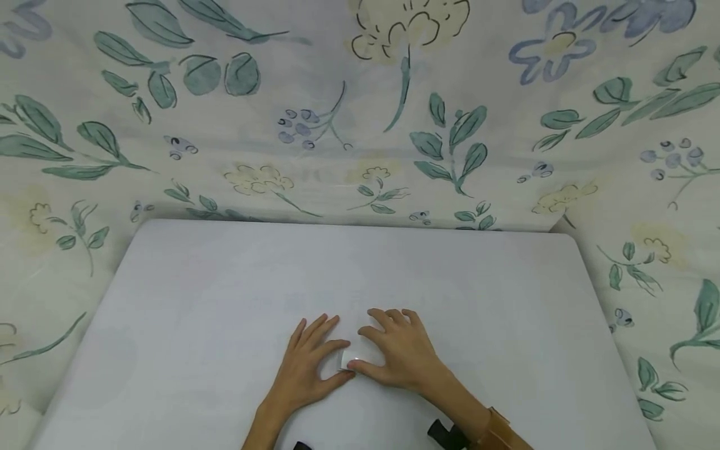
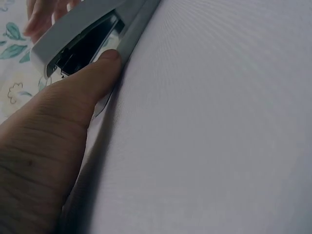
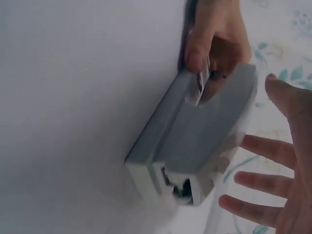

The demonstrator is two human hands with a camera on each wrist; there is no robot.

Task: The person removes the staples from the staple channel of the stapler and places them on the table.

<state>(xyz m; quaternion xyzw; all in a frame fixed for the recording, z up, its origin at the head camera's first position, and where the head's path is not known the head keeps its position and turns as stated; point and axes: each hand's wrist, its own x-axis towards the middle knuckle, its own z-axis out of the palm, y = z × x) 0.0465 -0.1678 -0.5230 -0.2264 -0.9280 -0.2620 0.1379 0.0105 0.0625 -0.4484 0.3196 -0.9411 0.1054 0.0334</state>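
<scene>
A white-grey stapler (image 3: 165, 131) lies on the white table (image 1: 225, 287) in front of the person. In the left wrist view, a dark gap shows between the top arm and base of the stapler (image 2: 73, 29). My left hand (image 1: 304, 369) grips one end, its thumb (image 2: 92, 73) on the base at the gap; its other fingers are partly hidden. My right hand (image 1: 405, 353) is beside the stapler's other end. In the right wrist view its fingers (image 3: 268, 151) are spread and straight, close to the stapler's top arm.
A floral cloth (image 1: 382, 144) hangs behind the table and shows on both sides. Dark objects (image 1: 447, 432) sit by the right wrist and at the bottom edge near the left forearm. A brown sleeve (image 1: 497, 431) covers the right forearm.
</scene>
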